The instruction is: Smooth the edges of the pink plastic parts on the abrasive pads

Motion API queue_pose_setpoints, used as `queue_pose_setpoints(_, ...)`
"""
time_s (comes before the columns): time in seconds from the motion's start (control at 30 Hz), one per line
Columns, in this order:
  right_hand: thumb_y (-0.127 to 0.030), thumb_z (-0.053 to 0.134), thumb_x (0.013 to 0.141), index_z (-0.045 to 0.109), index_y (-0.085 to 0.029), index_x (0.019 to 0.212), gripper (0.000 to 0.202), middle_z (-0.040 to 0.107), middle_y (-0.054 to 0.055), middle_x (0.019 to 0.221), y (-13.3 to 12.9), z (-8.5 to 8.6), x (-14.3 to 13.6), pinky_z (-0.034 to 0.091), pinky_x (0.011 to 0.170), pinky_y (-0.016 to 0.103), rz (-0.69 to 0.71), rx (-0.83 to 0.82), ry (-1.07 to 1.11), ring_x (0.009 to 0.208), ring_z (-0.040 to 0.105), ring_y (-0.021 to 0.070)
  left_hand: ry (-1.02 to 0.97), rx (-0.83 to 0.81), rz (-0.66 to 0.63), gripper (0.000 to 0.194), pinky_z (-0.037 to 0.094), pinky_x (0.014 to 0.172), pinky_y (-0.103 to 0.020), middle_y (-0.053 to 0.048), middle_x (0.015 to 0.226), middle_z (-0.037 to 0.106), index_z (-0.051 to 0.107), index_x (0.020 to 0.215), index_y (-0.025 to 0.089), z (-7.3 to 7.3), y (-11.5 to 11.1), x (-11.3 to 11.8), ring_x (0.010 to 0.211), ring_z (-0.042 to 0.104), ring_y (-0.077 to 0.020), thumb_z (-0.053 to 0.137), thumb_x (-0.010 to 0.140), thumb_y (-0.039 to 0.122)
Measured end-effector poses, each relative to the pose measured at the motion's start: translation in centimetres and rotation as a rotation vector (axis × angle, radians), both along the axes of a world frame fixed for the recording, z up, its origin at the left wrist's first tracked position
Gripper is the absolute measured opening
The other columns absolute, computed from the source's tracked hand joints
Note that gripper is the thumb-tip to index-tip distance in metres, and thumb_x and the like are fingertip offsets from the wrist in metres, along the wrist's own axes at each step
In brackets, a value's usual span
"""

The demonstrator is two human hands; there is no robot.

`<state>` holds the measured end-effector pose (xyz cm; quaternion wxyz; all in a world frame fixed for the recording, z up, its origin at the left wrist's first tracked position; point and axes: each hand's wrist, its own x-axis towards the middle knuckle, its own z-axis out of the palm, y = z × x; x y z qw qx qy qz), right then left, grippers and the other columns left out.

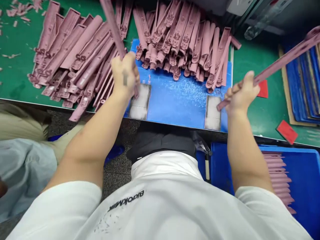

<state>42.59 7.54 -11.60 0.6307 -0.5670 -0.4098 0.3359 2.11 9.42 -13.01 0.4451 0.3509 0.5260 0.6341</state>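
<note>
My left hand (125, 74) is closed round a long pink plastic part (113, 25), which slants up and away past the top edge of the view. In my right hand (242, 93) is another long pink plastic part (287, 60), tilted up to the right, its lower end poking out below my fingers. Between my hands lies a blue mat (177, 103) with grey patches near both sides. A heap of similar pink half-tube parts (180, 36) covers its far side. A second pile of pink parts (82, 63) is left of my left hand.
Pink scraps (18, 11) litter the green table (15, 80) at the far left. Red pieces (287, 131) and stacked blue sheets (303, 83) are on the right. Below the edge, a blue bin (305, 186) holds rows of pink parts. Another person's clothed legs (25, 160) are at left.
</note>
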Motion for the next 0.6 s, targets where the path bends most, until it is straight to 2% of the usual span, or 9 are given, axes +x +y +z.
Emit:
queue_pose_setpoints(0.07,-0.087,0.053,0.121,0.027,-0.035,0.084,0.069,0.011,-0.014,0.060,2.1,0.4,-0.1,0.016,0.050,0.031,0.030,-0.112,0.043,0.050,0.011,0.0106,-0.018,-0.064,-0.006,0.061,0.014,0.065,-0.035,0.007,0.067,0.012,0.027,0.083,0.028,-0.5,2.2,-0.3,0.066,0.016,-0.0140,0.075,0.121,0.040)
queue_pose_setpoints(0.13,-0.071,0.052,0.128,0.031,-0.035,0.085,0.061,0.014,-0.015,0.059,3.9,0.7,-0.3,0.014,0.051,0.031,0.040,-0.221,0.064,0.050,0.010,0.0101,-0.012,-0.078,-0.030,0.058,0.017,0.067,-0.036,0.006,0.068,0.016,0.030,0.084,0.027,-0.8,3.9,-0.5,0.067,0.020,-0.0145,0.074,0.121,0.034)
queue_pose_setpoints(0.2,-0.054,0.044,0.134,0.034,-0.033,0.085,0.054,0.018,-0.015,0.058,5.0,0.9,-0.6,0.014,0.053,0.030,-0.014,-0.248,0.082,0.049,0.012,0.0096,-0.003,-0.093,-0.013,0.053,0.018,0.068,-0.037,0.006,0.069,0.017,0.032,0.085,0.027,-0.7,5.0,-0.3,0.067,0.022,-0.0145,0.070,0.123,0.027)
queue_pose_setpoints(0.27,-0.047,0.038,0.136,0.036,-0.033,0.086,0.052,0.019,-0.015,0.059,5.5,1.0,-0.6,0.019,0.055,0.028,-0.057,-0.229,0.102,0.050,0.016,0.0094,-0.003,-0.141,0.041,0.050,0.017,0.068,-0.037,0.006,0.068,0.015,0.031,0.085,0.027,-0.4,5.4,0.1,0.067,0.019,-0.0145,0.061,0.125,0.020)
queue_pose_setpoints(0.33,-0.053,0.049,0.134,0.039,-0.033,0.087,0.052,0.020,-0.015,0.060,5.8,0.9,-0.6,0.026,0.058,0.027,-0.031,-0.247,0.112,0.054,0.019,0.0098,0.024,-0.191,0.046,0.050,0.017,0.068,-0.037,0.006,0.066,0.016,0.031,0.084,0.027,0.0,5.4,0.4,0.066,0.019,-0.0147,0.059,0.125,0.017)
queue_pose_setpoints(0.4,-0.059,0.060,0.130,0.041,-0.033,0.088,0.053,0.022,-0.015,0.061,6.0,0.8,-0.7,0.032,0.060,0.026,-0.007,-0.281,0.096,0.058,0.020,0.0102,0.078,-0.171,0.018,0.051,0.017,0.067,-0.037,0.006,0.066,0.020,0.034,0.084,0.026,0.0,5.4,0.5,0.066,0.022,-0.0141,0.065,0.123,0.018)
queue_pose_setpoints(0.5,-0.064,0.049,0.131,0.038,-0.033,0.088,0.054,0.019,-0.014,0.062,6.2,0.7,-0.8,0.030,0.059,0.026,-0.088,-0.292,0.064,0.056,0.020,0.0107,0.103,-0.086,0.019,0.050,0.017,0.067,-0.036,0.006,0.068,0.020,0.034,0.086,0.026,-0.6,5.6,0.2,0.064,0.023,-0.0129,0.067,0.124,0.025)
queue_pose_setpoints(0.6,-0.073,0.053,0.127,0.036,-0.034,0.087,0.058,0.020,-0.014,0.062,6.2,0.6,-0.8,0.025,0.056,0.027,-0.039,-0.310,0.024,0.054,0.019,0.0113,0.088,-0.074,-0.016,0.056,0.014,0.068,-0.036,0.006,0.070,0.017,0.031,0.086,0.027,-1.3,6.2,0.1,0.065,0.020,-0.0126,0.071,0.124,0.033)
